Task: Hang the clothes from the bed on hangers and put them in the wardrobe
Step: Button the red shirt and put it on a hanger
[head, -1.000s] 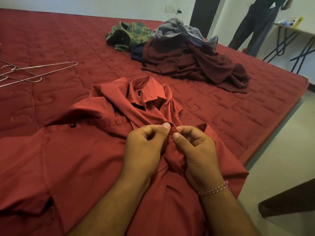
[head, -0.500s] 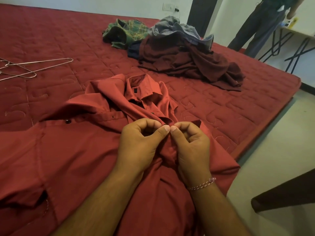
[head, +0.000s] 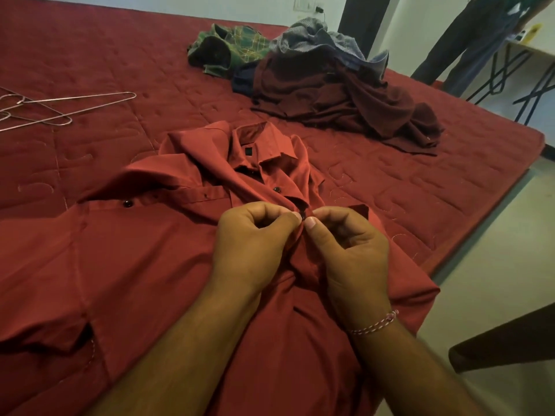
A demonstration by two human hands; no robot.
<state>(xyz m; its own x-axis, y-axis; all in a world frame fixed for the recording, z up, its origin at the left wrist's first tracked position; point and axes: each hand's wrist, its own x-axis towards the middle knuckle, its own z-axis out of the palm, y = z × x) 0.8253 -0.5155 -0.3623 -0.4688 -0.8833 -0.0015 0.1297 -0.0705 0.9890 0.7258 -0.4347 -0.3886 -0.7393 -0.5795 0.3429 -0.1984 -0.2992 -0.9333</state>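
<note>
A red button-up shirt (head: 144,259) lies spread on the red bed (head: 105,55), collar pointing away from me. My left hand (head: 255,247) and my right hand (head: 348,250) meet at the shirt's front placket below the collar. Each pinches the fabric between thumb and fingers, with a dark button (head: 302,216) showing between the fingertips. Metal wire hangers (head: 45,109) lie on the bed at the far left. A heap of other clothes sits further back: a maroon garment (head: 345,97), a green plaid shirt (head: 231,49) and a grey-blue one (head: 318,40).
The bed's right edge (head: 480,223) runs diagonally, with pale floor (head: 495,289) beyond it. A person's legs (head: 468,46) stand at the top right beside a desk with black metal legs (head: 528,85). A dark piece of furniture (head: 510,346) juts in at the lower right.
Both hands have worked a little further up the placket toward the collar. A dark button now shows between the fingertips. The view has tilted slightly.
</note>
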